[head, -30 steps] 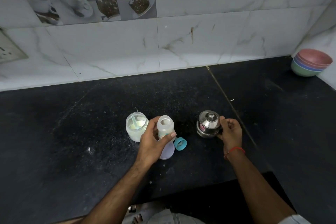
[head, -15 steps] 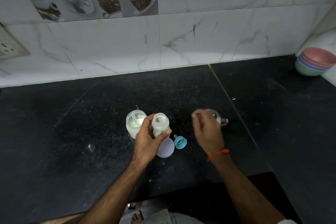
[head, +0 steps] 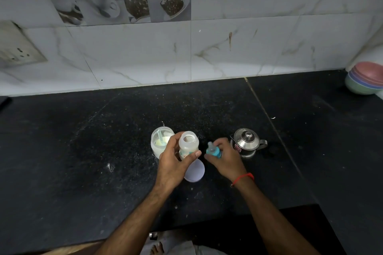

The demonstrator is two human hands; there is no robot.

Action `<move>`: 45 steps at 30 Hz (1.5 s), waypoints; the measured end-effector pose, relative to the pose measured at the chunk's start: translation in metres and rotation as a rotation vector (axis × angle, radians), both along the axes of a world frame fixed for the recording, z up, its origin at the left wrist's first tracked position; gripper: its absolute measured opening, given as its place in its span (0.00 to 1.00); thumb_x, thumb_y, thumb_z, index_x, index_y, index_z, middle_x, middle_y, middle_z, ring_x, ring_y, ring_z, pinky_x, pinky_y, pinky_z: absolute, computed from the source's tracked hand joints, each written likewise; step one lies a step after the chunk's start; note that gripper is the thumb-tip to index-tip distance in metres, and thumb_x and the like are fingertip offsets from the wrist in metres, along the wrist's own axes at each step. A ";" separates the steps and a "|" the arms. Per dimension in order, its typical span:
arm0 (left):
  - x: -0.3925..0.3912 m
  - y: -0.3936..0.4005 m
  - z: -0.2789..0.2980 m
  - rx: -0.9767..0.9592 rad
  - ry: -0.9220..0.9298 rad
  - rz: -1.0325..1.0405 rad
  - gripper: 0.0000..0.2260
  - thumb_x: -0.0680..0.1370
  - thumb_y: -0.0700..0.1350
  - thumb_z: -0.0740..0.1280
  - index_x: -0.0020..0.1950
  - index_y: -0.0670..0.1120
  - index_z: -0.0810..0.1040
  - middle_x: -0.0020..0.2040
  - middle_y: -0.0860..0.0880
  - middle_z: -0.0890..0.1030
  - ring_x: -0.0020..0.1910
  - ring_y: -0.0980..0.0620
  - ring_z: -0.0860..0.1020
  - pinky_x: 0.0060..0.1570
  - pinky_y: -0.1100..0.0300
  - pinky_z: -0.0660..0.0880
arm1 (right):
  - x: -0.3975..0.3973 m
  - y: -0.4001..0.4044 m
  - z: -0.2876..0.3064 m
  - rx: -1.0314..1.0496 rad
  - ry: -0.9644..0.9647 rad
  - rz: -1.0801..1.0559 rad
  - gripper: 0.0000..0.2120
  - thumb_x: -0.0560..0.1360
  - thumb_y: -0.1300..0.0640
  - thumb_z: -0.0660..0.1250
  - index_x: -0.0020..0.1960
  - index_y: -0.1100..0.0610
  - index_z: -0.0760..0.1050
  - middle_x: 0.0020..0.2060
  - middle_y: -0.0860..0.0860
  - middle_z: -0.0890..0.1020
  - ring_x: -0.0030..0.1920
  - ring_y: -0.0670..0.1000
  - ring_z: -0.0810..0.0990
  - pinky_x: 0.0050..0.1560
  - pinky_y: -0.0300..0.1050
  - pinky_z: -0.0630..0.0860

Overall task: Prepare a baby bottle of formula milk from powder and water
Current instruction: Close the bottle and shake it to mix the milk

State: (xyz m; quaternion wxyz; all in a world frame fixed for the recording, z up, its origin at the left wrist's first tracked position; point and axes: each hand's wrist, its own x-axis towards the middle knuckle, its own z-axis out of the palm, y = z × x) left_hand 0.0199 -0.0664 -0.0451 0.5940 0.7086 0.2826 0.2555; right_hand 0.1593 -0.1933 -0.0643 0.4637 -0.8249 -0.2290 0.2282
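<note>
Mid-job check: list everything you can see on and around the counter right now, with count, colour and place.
baby bottle: 1, clear with milky contents, open top, centre, held
teat cap: 1, teal, right of bottle, held
powder jar: 1, clear, pale powder and scoop inside, left of bottle
lid: 1, pale lilac, flat on counter in front of bottle
kettle: 1, steel, lidded, right of centre
bowls: one stack, pink, blue, green, far right corner
counter: 1, black
socket plate: 1, grey, left wall
left hand: grips bottle
right hand: grips teat cap
</note>
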 end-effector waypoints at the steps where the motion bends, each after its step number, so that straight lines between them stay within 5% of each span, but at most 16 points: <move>1: 0.000 0.000 0.000 -0.002 0.000 -0.003 0.25 0.71 0.46 0.81 0.63 0.62 0.77 0.58 0.60 0.84 0.60 0.56 0.83 0.61 0.47 0.81 | -0.003 0.000 0.013 0.215 0.119 -0.083 0.18 0.73 0.61 0.79 0.56 0.56 0.73 0.52 0.55 0.84 0.52 0.53 0.84 0.49 0.37 0.80; 3: 0.000 -0.002 -0.001 0.004 0.002 -0.016 0.25 0.71 0.49 0.81 0.64 0.60 0.77 0.59 0.60 0.84 0.60 0.56 0.83 0.61 0.47 0.81 | -0.007 0.002 0.038 0.595 0.353 -0.194 0.20 0.72 0.61 0.79 0.58 0.56 0.73 0.53 0.58 0.86 0.55 0.55 0.86 0.51 0.42 0.83; 5: 0.002 -0.004 -0.001 0.016 0.003 -0.041 0.26 0.70 0.50 0.81 0.65 0.58 0.78 0.59 0.59 0.85 0.60 0.56 0.83 0.61 0.48 0.81 | -0.012 0.003 0.056 0.718 0.404 -0.144 0.23 0.72 0.56 0.78 0.63 0.56 0.75 0.55 0.57 0.87 0.57 0.54 0.87 0.54 0.44 0.84; 9: 0.006 -0.011 0.007 0.037 -0.008 -0.108 0.26 0.69 0.55 0.81 0.65 0.60 0.78 0.57 0.58 0.86 0.57 0.57 0.84 0.56 0.57 0.81 | -0.022 0.000 0.066 0.567 0.203 0.080 0.14 0.76 0.60 0.76 0.61 0.54 0.81 0.53 0.51 0.88 0.56 0.50 0.87 0.54 0.44 0.84; 14: 0.005 -0.017 0.015 0.071 -0.009 -0.163 0.26 0.66 0.60 0.78 0.64 0.67 0.76 0.58 0.61 0.86 0.58 0.59 0.84 0.57 0.62 0.80 | -0.029 -0.002 0.063 0.483 0.077 0.080 0.16 0.76 0.59 0.76 0.63 0.55 0.80 0.54 0.51 0.88 0.56 0.50 0.87 0.59 0.54 0.84; 23: 0.001 -0.013 0.019 0.083 0.025 -0.245 0.32 0.69 0.58 0.79 0.71 0.64 0.75 0.63 0.62 0.84 0.64 0.61 0.81 0.64 0.55 0.79 | -0.026 -0.008 0.058 0.474 0.066 0.062 0.11 0.79 0.56 0.74 0.61 0.55 0.81 0.56 0.53 0.85 0.57 0.51 0.86 0.57 0.57 0.84; 30: 0.000 -0.009 0.025 0.241 0.122 -0.291 0.36 0.70 0.58 0.80 0.77 0.55 0.73 0.67 0.64 0.79 0.67 0.56 0.79 0.66 0.49 0.78 | -0.026 -0.006 0.065 0.338 -0.213 -0.038 0.21 0.70 0.38 0.74 0.49 0.55 0.79 0.46 0.52 0.82 0.48 0.52 0.85 0.47 0.56 0.84; 34: 0.003 -0.008 0.033 0.263 0.126 -0.293 0.37 0.70 0.60 0.78 0.77 0.54 0.72 0.68 0.64 0.78 0.65 0.56 0.79 0.64 0.51 0.79 | -0.029 -0.007 0.066 0.365 -0.003 -0.032 0.26 0.69 0.35 0.73 0.57 0.53 0.77 0.51 0.51 0.86 0.52 0.50 0.87 0.52 0.58 0.85; 37: 0.004 -0.008 0.039 0.144 0.083 -0.233 0.37 0.70 0.59 0.77 0.78 0.55 0.71 0.66 0.60 0.83 0.64 0.65 0.79 0.65 0.57 0.79 | -0.032 -0.011 0.070 0.589 0.201 0.071 0.22 0.78 0.41 0.67 0.68 0.51 0.77 0.62 0.52 0.84 0.62 0.53 0.84 0.58 0.50 0.83; 40: 0.006 -0.007 0.043 0.110 0.076 -0.211 0.38 0.70 0.59 0.76 0.78 0.54 0.71 0.66 0.61 0.82 0.64 0.68 0.78 0.66 0.60 0.77 | -0.033 -0.015 0.074 0.755 0.375 -0.005 0.17 0.78 0.45 0.67 0.61 0.55 0.76 0.61 0.55 0.84 0.62 0.59 0.84 0.57 0.49 0.83; 43: 0.006 -0.007 0.044 0.127 0.080 -0.222 0.37 0.71 0.56 0.78 0.78 0.53 0.71 0.67 0.60 0.82 0.64 0.68 0.77 0.66 0.62 0.77 | -0.032 -0.016 0.073 0.786 0.410 -0.027 0.16 0.77 0.50 0.68 0.62 0.55 0.72 0.62 0.55 0.83 0.63 0.58 0.83 0.63 0.59 0.81; 45: 0.005 -0.007 0.044 0.155 0.081 -0.233 0.36 0.72 0.53 0.79 0.78 0.53 0.72 0.66 0.60 0.82 0.64 0.68 0.78 0.66 0.61 0.77 | -0.032 -0.015 0.074 0.735 0.367 0.055 0.17 0.80 0.55 0.64 0.68 0.52 0.75 0.64 0.53 0.83 0.65 0.55 0.82 0.64 0.54 0.81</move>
